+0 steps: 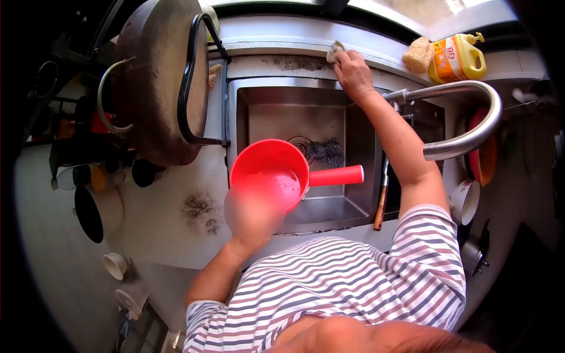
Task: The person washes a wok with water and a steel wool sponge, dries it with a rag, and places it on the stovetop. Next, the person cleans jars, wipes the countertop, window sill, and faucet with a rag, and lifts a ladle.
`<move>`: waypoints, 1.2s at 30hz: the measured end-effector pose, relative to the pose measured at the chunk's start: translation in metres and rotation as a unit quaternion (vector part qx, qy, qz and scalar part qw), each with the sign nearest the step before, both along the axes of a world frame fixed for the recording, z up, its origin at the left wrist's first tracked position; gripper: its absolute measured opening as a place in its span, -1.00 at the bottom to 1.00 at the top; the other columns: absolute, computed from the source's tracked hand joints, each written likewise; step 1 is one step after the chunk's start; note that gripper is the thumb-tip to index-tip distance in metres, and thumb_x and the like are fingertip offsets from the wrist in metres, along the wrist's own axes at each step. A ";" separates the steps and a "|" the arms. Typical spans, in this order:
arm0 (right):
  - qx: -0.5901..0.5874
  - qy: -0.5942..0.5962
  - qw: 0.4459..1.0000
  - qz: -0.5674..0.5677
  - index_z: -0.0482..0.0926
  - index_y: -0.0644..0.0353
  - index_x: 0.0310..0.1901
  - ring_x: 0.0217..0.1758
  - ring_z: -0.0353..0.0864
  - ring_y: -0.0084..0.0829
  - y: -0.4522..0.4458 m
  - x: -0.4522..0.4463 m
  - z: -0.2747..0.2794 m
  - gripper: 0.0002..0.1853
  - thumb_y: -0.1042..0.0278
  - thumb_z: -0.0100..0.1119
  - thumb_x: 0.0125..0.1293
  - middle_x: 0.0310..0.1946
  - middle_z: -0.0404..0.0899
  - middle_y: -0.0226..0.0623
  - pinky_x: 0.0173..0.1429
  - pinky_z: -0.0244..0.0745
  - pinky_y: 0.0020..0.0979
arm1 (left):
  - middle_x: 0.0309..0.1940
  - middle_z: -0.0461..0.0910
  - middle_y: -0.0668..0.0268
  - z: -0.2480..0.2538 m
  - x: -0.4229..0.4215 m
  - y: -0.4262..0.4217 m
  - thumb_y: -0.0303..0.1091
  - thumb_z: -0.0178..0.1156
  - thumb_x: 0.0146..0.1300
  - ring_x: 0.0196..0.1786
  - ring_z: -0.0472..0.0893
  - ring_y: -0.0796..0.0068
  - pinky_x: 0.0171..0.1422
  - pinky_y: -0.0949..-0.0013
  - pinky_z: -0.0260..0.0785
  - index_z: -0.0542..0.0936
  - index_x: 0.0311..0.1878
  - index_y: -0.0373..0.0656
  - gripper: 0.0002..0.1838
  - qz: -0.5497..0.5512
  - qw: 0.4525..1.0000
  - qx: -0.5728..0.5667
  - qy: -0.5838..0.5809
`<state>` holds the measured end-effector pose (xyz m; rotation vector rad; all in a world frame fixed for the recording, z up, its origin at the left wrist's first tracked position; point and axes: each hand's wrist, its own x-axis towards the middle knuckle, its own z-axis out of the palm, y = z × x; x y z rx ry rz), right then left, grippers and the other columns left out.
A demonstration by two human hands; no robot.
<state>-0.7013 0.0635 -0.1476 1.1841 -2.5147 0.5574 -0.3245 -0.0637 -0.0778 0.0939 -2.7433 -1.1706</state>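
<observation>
My left hand (253, 217) is at the near rim of a red plastic water dipper (247, 162), holding it over the sink; blur hides its fingers. The dipper's handle points right, and a little water seems to lie inside. Beyond the sink, my right hand (354, 73) reaches to the back ledge (250, 66). Its closed fingers press a small crumpled pale cloth (335, 52) there, beside a strip of dark grime (297, 63). Below the dipper is the stainless steel sink (359, 203), with a dark clump (326, 152) near its drain.
A curved metal faucet (491, 112) arches right of my right arm. A yellow detergent bottle (458, 59) and a tan sponge (418, 55) stand at the back right. A large round board (156, 82) sits in a black rack on the left. A wooden-handled tool (381, 206) lies along the sink's right edge.
</observation>
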 end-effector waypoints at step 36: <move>0.351 -0.203 0.908 -0.107 0.59 0.24 -0.15 -0.24 0.64 -0.21 0.091 0.079 -0.059 -0.72 0.31 0.07 0.15 -0.31 0.55 -0.06 -0.27 0.58 -0.26 | -0.42 0.55 0.16 0.029 0.024 0.016 -0.52 0.33 -0.21 -0.26 0.53 0.15 0.05 0.09 0.30 0.53 -0.42 -0.23 -0.78 -0.083 0.992 0.086 0.040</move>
